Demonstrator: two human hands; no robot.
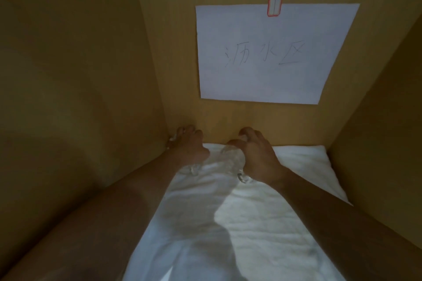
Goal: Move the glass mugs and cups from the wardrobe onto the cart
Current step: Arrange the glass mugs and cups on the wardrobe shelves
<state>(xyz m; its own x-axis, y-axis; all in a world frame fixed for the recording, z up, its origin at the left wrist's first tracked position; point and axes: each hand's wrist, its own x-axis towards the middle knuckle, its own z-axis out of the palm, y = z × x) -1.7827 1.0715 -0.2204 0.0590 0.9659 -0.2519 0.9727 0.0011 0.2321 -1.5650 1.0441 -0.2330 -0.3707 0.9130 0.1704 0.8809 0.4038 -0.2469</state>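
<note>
1. Head view looks into a wooden wardrobe (68, 64) compartment; a white towel (239, 223) covers its floor; a paper sheet (269, 52) with handwritten characters hangs on the back wall above the towel, held by a red-edged sticker (274, 4).
2. Right hand (255, 155) sits at the towel's far edge near the back wall; its grip is curled down over a clear glass mug (230, 159); the mug stands on the towel, under and just left of the palm; its handle shows below the hand.
3. Left hand (191, 146) lies at the towel's far left corner; its fingers curl round a second glass piece (171, 141), mostly hidden beneath them; I cannot tell its shape.
</note>
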